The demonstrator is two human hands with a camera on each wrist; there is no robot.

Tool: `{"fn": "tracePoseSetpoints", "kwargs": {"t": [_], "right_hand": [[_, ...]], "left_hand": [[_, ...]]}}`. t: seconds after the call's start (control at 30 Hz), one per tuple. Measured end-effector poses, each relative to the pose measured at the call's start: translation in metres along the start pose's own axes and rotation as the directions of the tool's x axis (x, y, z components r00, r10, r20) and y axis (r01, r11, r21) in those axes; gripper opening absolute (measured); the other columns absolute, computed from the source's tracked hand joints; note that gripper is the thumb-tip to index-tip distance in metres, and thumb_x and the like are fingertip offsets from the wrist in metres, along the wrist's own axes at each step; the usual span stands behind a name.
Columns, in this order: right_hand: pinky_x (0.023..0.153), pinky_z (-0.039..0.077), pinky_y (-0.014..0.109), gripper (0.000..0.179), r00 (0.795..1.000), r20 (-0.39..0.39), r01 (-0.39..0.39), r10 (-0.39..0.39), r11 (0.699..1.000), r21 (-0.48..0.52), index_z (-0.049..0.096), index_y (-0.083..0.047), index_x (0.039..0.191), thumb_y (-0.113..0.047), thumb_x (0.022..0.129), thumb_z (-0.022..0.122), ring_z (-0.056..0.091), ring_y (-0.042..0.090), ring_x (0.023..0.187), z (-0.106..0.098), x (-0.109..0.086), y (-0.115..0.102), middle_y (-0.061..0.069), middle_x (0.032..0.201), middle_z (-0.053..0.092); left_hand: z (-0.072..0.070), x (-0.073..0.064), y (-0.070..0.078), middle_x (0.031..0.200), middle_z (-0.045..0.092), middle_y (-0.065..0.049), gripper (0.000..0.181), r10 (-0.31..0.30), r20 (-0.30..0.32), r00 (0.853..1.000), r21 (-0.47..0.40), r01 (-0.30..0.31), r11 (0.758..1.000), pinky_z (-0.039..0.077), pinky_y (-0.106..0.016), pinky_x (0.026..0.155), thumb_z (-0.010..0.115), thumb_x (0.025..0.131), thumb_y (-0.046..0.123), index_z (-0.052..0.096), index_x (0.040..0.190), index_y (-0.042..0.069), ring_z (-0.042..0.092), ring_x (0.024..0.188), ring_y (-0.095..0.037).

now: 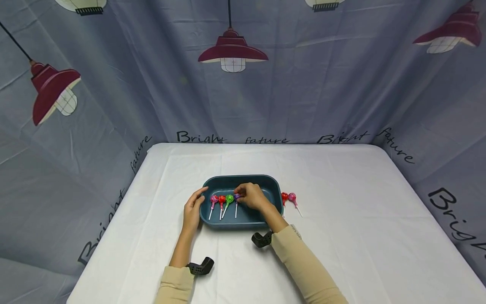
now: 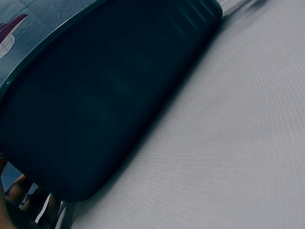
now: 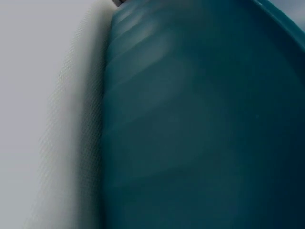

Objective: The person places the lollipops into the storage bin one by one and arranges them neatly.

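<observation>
A dark teal tray (image 1: 247,223) sits on the white table in the head view. Inside, at its left half, a pink lollipop (image 1: 214,199), a red lollipop (image 1: 222,199) and a green lollipop (image 1: 229,199) lie in a row, sticks toward the person. Beside the green one, my right hand (image 1: 251,196) reaches over the tray and pinches a purple lollipop (image 1: 237,196) by its head. My left hand (image 1: 193,211) rests against the tray's left end, its fingers extended at the rim. In the left wrist view, the tray's outer wall (image 2: 105,95) hides most of that hand.
Right of the tray, another red lollipop (image 1: 284,196) and another pink lollipop (image 1: 292,197) lie on the white tablecloth (image 1: 341,211). A grey curtain (image 1: 303,93) printed with lamps hangs behind the table. Each wrist wears a black camera.
</observation>
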State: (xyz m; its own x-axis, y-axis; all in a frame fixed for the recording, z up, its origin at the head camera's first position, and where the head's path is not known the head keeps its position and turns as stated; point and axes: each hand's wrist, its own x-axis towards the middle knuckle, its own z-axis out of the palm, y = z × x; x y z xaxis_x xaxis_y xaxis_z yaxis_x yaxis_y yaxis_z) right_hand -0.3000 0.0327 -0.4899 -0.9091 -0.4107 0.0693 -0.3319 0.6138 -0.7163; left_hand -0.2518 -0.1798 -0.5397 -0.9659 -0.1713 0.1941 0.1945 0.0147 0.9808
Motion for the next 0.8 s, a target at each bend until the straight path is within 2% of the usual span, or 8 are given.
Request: {"fn": "tracePoseSetpoints", "kwargs": {"t": [0.2,0.33,0.4,0.53,0.57,0.6,0.77,0.8], "right_hand": [[0.074,0.051,0.031,0.02,1.0,0.0,0.013,-0.013,1.0,-0.005,0.068,-0.002,0.096,0.003,0.076,0.071,0.063,0.02,0.085,0.001,0.0,-0.001,0.008,0.091,0.068],[0.075,0.051,0.031,0.02,1.0,0.006,0.003,-0.003,1.0,-0.002,0.068,-0.002,0.096,0.004,0.077,0.07,0.063,0.02,0.086,0.001,0.0,-0.001,0.008,0.092,0.068],[0.077,0.051,0.032,0.02,1.0,0.013,0.0,0.0,1.0,0.003,0.068,-0.002,0.096,0.004,0.077,0.069,0.063,0.02,0.087,0.002,0.0,-0.001,0.008,0.093,0.068],[0.077,0.05,0.032,0.02,1.0,0.023,0.011,-0.011,1.0,0.008,0.068,-0.002,0.096,0.004,0.077,0.069,0.063,0.019,0.086,0.001,0.001,0.001,0.007,0.092,0.067],[0.075,0.05,0.03,0.019,0.999,0.016,0.044,-0.044,0.999,0.013,0.068,-0.005,0.095,0.001,0.077,0.071,0.063,0.017,0.085,0.004,0.004,0.009,0.005,0.091,0.068],[0.075,0.05,0.03,0.019,0.999,0.018,0.046,-0.046,0.999,0.012,0.069,-0.006,0.095,0.001,0.077,0.071,0.063,0.015,0.084,0.004,0.004,0.009,0.004,0.09,0.067],[0.078,0.05,0.031,0.02,0.999,0.027,0.022,-0.023,1.0,0.022,0.069,-0.006,0.096,0.0,0.078,0.071,0.062,0.016,0.087,0.004,0.005,0.01,0.004,0.093,0.067],[0.08,0.05,0.034,0.02,0.999,0.037,-0.015,0.015,1.0,0.015,0.068,-0.005,0.097,0.002,0.078,0.069,0.062,0.018,0.089,0.0,0.002,0.002,0.006,0.094,0.067]], "left_hand": [[0.001,0.0,-0.002,0.127,0.055,-0.003,0.03,0.023,-0.015,1.0,0.017,-0.022,1.0,0.029,-0.03,0.104,0.046,0.094,0.008,0.062,0.119,0.011,0.042,0.123,-0.012],[0.001,-0.001,0.0,0.128,0.054,-0.004,0.03,0.006,-0.005,1.0,0.01,-0.006,1.0,0.028,-0.028,0.104,0.045,0.095,0.007,0.061,0.12,0.01,0.041,0.124,-0.012],[0.0,-0.001,0.003,0.128,0.054,-0.005,0.031,-0.007,0.004,1.0,-0.005,0.007,1.0,0.028,-0.026,0.104,0.045,0.095,0.006,0.061,0.121,0.008,0.041,0.124,-0.013],[0.001,-0.006,0.02,0.131,0.051,-0.013,0.032,-0.009,0.025,1.0,-0.006,0.009,1.0,0.029,-0.025,0.103,0.044,0.095,0.003,0.057,0.123,0.001,0.039,0.126,-0.019],[0.002,-0.007,0.024,0.131,0.051,-0.015,0.032,-0.006,0.029,1.0,-0.007,0.006,1.0,0.029,-0.025,0.103,0.044,0.095,0.003,0.056,0.123,-0.001,0.039,0.126,-0.02],[0.002,-0.008,0.027,0.131,0.05,-0.016,0.032,-0.005,0.032,0.999,-0.003,0.005,1.0,0.029,-0.026,0.103,0.043,0.095,0.002,0.056,0.123,-0.002,0.038,0.126,-0.021],[0.004,-0.009,0.033,0.132,0.05,-0.013,0.032,-0.023,0.033,0.999,0.015,0.023,1.0,0.027,-0.03,0.105,0.042,0.095,0.003,0.055,0.124,-0.001,0.038,0.126,-0.018],[0.004,-0.009,0.033,0.132,0.05,-0.013,0.033,-0.027,0.033,0.999,0.019,0.027,0.999,0.027,-0.031,0.105,0.042,0.095,0.003,0.055,0.125,-0.001,0.038,0.126,-0.018]]}}
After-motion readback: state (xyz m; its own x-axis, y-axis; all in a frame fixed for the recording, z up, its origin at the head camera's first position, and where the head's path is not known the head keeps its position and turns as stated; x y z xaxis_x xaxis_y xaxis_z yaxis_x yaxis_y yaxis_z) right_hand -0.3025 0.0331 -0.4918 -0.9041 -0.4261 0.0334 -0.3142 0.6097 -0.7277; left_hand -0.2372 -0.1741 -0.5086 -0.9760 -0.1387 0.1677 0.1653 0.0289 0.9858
